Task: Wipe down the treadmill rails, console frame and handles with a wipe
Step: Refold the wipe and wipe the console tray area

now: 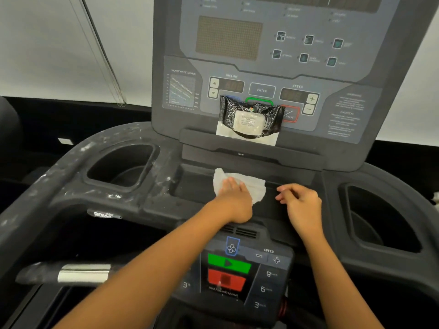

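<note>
A white wipe (251,184) lies spread in the shallow centre tray (194,186) of the dark treadmill console frame (166,136). My left hand (234,198) presses flat on the wipe with straight fingers. My right hand (300,200) hovers just right of the wipe with loosely curled fingers and holds nothing. A black pack of wipes (249,117) leans on the console ledge, with a white sheet hanging out under it. The left handle (47,181) is dusty with white smears. A metal pulse sensor (84,273) sits on the lower left grip.
Deep cup holders sit on the left (123,165) and right (380,210) of the tray. A lower control panel with green (228,262) and red (225,280) buttons lies under my forearms. The upright display panel (261,55) rises behind.
</note>
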